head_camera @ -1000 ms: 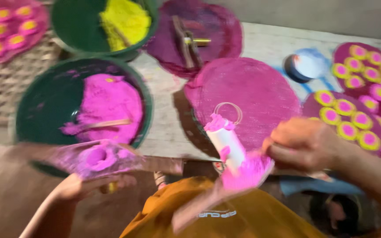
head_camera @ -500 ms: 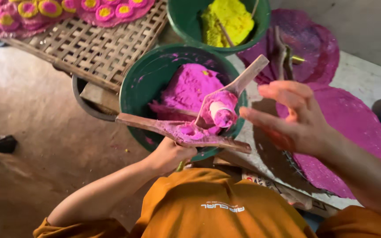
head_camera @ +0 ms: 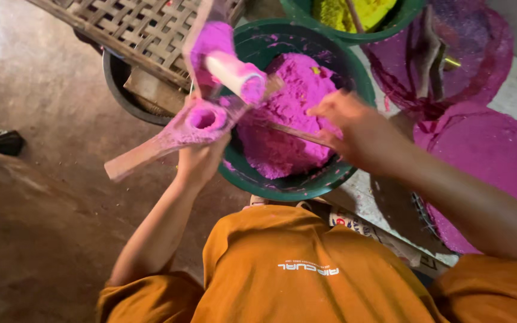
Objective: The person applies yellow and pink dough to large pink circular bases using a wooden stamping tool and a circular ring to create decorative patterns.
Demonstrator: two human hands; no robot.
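Left hand [head_camera: 201,158] grips the pink-caked hinged wooden press [head_camera: 201,119] from below. Right hand [head_camera: 354,128] clasps a thin wooden stick [head_camera: 291,133] over the green bowl of pink paste [head_camera: 294,113].

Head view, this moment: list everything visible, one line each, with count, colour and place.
wooden press mould: one, pink-stained, hinged open, held over the bowl's left rim
green bowl: one, centre, holding pink dough
stick: one, thin, lying across the dough
second green bowl: one, top, holding yellow dough
round pink-stained mats: at least two, right
woven bamboo tray: one, tan, top left
dark basin: one, under the tray
left hand: grips the mould from below
right hand: on the stick
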